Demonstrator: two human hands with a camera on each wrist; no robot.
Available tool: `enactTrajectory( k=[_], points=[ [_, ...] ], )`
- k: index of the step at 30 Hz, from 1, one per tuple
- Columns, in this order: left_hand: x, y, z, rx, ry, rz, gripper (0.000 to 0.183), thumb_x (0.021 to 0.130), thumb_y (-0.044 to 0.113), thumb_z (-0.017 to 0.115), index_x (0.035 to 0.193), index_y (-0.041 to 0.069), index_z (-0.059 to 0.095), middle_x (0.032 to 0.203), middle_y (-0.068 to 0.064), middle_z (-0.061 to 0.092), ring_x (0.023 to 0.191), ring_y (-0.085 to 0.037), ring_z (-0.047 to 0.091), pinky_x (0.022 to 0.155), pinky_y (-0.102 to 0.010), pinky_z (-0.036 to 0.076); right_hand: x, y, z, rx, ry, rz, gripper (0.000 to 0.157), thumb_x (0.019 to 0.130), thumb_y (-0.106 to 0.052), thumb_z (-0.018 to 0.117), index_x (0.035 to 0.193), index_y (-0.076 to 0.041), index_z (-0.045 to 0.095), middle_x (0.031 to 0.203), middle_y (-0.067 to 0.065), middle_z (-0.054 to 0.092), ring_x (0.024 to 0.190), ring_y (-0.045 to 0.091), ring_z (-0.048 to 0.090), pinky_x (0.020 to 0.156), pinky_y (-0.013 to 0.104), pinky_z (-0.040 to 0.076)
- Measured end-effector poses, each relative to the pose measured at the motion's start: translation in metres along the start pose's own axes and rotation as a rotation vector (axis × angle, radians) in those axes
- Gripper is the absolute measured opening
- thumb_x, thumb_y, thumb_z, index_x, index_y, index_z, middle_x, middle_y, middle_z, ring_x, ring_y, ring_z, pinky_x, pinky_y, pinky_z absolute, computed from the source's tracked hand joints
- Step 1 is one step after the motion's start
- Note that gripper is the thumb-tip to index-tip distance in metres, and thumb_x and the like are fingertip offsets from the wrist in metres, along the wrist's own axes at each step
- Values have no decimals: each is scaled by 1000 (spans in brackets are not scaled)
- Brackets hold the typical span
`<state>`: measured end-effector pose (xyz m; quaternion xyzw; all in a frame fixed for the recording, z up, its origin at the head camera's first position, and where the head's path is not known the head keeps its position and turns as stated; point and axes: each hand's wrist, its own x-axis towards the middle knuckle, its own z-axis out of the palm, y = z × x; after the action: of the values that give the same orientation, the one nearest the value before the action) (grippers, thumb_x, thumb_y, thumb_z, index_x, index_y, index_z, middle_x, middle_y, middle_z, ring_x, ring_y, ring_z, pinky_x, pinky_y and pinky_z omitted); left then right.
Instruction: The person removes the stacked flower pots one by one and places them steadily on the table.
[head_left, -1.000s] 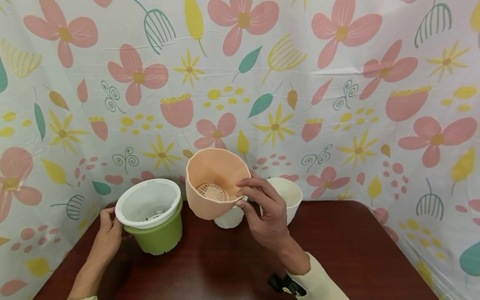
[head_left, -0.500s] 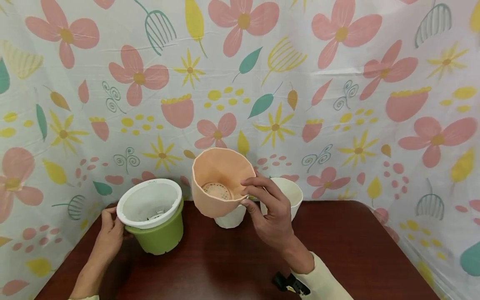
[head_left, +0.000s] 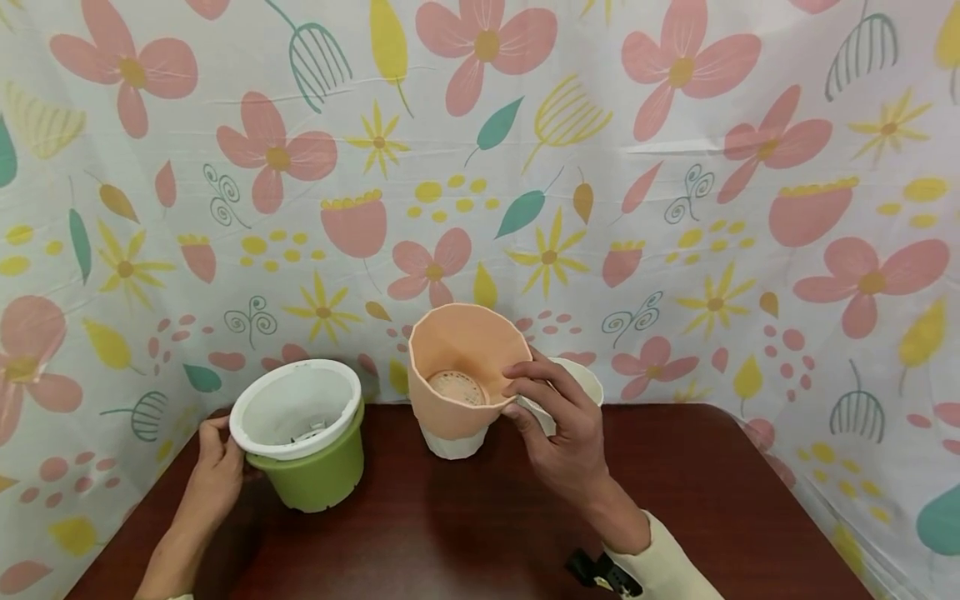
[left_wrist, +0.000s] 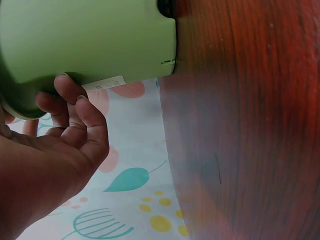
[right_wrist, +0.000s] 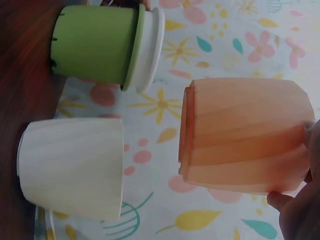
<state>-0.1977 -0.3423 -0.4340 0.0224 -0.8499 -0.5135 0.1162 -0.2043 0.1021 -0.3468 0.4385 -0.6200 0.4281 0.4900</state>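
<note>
Right hand [head_left: 566,437], right of centre in the head view: narrow pinch on the rim of the peach pot [head_left: 468,367], fingers over the inner wall, thumb on the outer wall; the peach pot is at frame centre, raised, its mouth tilted toward the camera; perforations are visible in its base.

Left hand [head_left: 213,479], lower left: fingers curled, holding the green pot [head_left: 315,483] at its upper edge; the left wrist view shows fingertips against the green wall below the rim, near a paper label [left_wrist: 106,83]; the white liner [head_left: 292,408] sits inside the green pot, its rim projecting above.

Centre white pot [head_left: 453,446]: directly below the peach pot in the head view, partly hidden by it; second white pot [head_left: 585,383]: behind the right hand, partly covered; table [head_left: 675,483]: dark reddish-brown, lower frame; floral curtain [head_left: 480,192]: behind, filling the upper frame.
</note>
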Motion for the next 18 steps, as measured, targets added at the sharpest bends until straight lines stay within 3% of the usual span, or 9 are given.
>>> enactTrajectory(
  k=[8,18],
  points=[
    [-1,0,-2,-1,7,22,51,117,39,22,149,1,13,142,-29,36,88,2,58,72,-29,58,-3,6,-10,-44,-9,9,25,104,-26,70,102,-2,76,109,20,69,114,33,69,115,52,45],
    [1,-2,0,-16,1,23,48,118,35,21,148,-1,12,143,-30,35,87,3,57,72,-28,57,-11,8,-22,-84,-49,33,27,105,-28,68,103,-1,75,110,19,69,126,40,64,115,48,45]
  ],
)
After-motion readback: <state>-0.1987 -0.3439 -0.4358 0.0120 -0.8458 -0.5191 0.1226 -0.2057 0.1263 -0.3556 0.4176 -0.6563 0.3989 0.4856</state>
